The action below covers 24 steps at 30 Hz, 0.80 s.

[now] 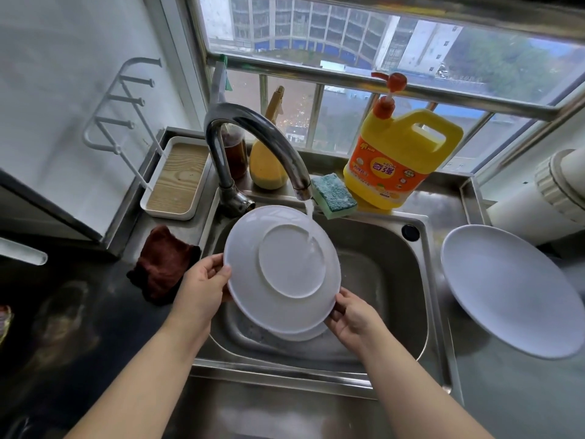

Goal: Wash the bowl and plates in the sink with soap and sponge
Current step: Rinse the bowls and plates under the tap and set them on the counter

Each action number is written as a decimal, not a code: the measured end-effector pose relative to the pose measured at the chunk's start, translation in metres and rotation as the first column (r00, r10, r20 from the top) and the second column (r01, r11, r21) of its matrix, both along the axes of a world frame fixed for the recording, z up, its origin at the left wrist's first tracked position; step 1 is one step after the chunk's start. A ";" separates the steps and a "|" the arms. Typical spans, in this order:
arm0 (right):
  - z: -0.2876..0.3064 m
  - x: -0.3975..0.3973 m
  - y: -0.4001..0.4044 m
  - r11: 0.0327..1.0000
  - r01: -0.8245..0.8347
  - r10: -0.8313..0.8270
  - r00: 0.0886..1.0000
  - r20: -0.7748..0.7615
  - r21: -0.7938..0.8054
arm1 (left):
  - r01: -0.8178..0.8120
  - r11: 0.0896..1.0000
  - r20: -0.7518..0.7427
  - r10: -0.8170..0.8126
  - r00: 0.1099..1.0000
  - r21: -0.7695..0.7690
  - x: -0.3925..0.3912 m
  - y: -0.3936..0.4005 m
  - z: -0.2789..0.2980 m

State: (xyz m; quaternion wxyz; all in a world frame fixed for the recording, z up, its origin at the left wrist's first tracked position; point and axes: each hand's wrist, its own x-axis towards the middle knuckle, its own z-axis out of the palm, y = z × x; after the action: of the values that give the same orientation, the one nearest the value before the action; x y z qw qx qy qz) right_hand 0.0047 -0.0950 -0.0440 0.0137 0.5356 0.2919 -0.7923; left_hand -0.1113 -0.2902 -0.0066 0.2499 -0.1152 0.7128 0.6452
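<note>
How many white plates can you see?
3. One plate held by both hands under the tap, another peeking out beneath it in the sink, one on the counter at right. More may hide underneath.

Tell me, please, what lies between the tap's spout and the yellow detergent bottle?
In the head view, a green sponge sits on the sink's back ledge between them.

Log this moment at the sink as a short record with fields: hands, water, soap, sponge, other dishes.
left hand: left hand grips the left rim of the white plate
right hand: right hand grips its lower right rim
plate: held underside up over the sink
water: runs from the faucet onto the plate
soap: yellow dish soap jug on the ledge
sponge: green sponge beside the jug, untouched
other dishes: second white plate on the right counter; another dish under the held plate
</note>
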 end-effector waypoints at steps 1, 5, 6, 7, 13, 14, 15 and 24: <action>0.001 0.000 0.000 1.000 0.013 -0.013 1.000 -0.025 0.000 | 0.000 1.000 0.004 0.000 1.000 -0.007 0.000 -0.001 -0.003; 0.006 0.007 0.005 0.994 0.107 -0.104 0.982 -0.155 0.008 | 0.018 0.999 0.094 -0.015 0.995 -0.034 0.000 -0.002 -0.023; 0.009 0.009 0.007 0.992 0.125 -0.120 0.975 -0.188 0.019 | 0.041 0.998 0.131 -0.035 0.991 -0.043 0.000 -0.001 -0.028; 0.011 0.012 0.011 0.990 0.132 -0.121 0.972 -0.203 0.042 | 0.079 0.996 0.175 -0.070 0.982 -0.045 0.001 0.001 -0.032; 0.036 0.027 0.025 0.895 -0.059 0.134 0.981 -0.141 0.442 | 0.213 0.974 0.296 -0.180 0.938 -0.081 0.014 0.025 -0.035; 0.039 0.029 0.025 0.835 -0.111 0.209 0.970 -0.124 0.538 | 0.214 0.975 0.294 -0.186 0.937 -0.067 0.015 0.029 -0.033; 0.041 0.031 0.025 0.752 -0.171 0.293 0.952 -0.091 0.637 | 0.218 0.975 0.298 -0.196 0.934 -0.042 0.017 0.033 -0.029; 0.027 0.035 0.001 -0.560 -0.088 0.585 0.662 0.468 0.824 | 0.194 0.976 0.489 -0.220 0.844 0.103 0.008 0.057 -0.002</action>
State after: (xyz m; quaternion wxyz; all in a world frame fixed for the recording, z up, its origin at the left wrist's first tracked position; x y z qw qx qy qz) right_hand 0.0400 -0.0936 -0.0173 -0.1653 0.0132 0.9665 -0.1961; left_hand -0.1036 -0.2332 -0.0090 0.4956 -0.1935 0.6166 0.5803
